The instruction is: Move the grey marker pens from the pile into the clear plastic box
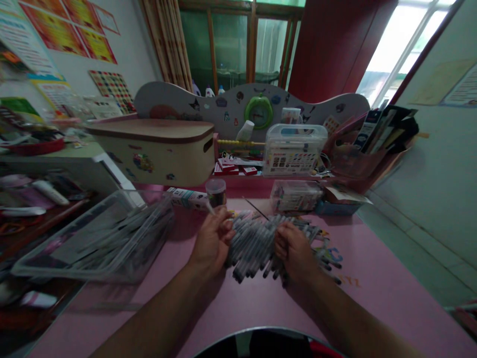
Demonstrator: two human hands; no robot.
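A heap of grey gel pens (251,243) with dark ends lies on the pink desk (257,308), between and beneath my hands. My left hand (214,238) is closed at the heap's left side, pinching a slim pale pen part (210,208) that points up; blur hides whether it is a barrel or a cap. On the right, my right hand (294,248) is a fist above the pens, and a thin dark rod like a pen refill (256,208) sticks out of it up and to the left. A clear plastic cup (216,192) stands just beyond my left hand.
At left, a clear plastic bin (112,276) holds many more pens. Behind the heap are a long white box (188,198), a clear case (296,195) and a blue box (341,205). A lidded cream storage box (156,154) and a handled marker case (294,151) stand farther back.
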